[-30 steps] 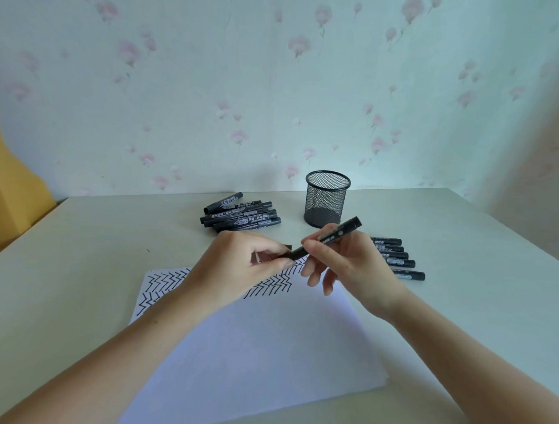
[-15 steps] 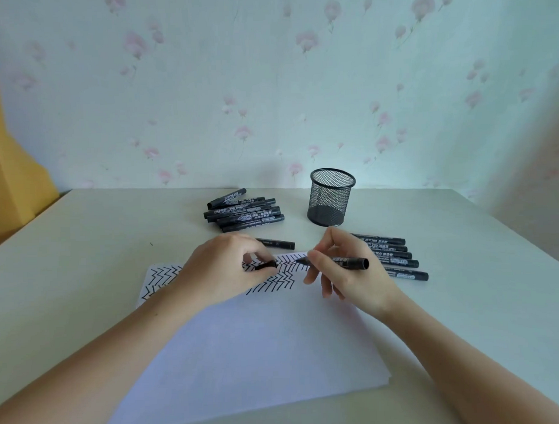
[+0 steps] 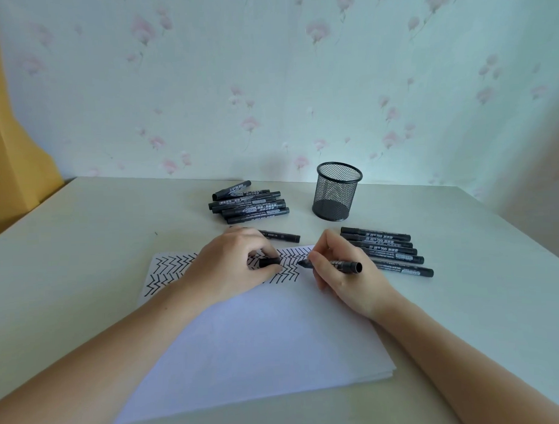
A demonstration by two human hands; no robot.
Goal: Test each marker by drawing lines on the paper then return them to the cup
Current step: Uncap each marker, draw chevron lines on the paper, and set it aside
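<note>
The right hand [image 3: 337, 267] has come down from where it held the uncapped marker [image 3: 332, 264] raised a second ago; now the marker lies low, its tip touching the paper [image 3: 260, 339] at the right end of the band of zigzag lines [image 3: 169, 269] along the far edge. Thumb and fingers are curled round the barrel in a writing grip. The left hand [image 3: 229, 270] has settled on the paper just left of the tip, its fingers curled and pinching the black cap [image 3: 269, 262] while the hand holds the sheet down.

So the uncapping looks finished and, by my judgement, the drawing of this marker's test line is starting.

The mesh cup [image 3: 336, 190] stands at the far side of the tabletop [image 3: 83, 266] and looks empty, so no marker has gone back in yet. A pile of markers [image 3: 249, 203] lies left of it, a row of markers [image 3: 387, 251] to the near right, and a single marker [image 3: 280, 235] just beyond the paper's far edge.
</note>
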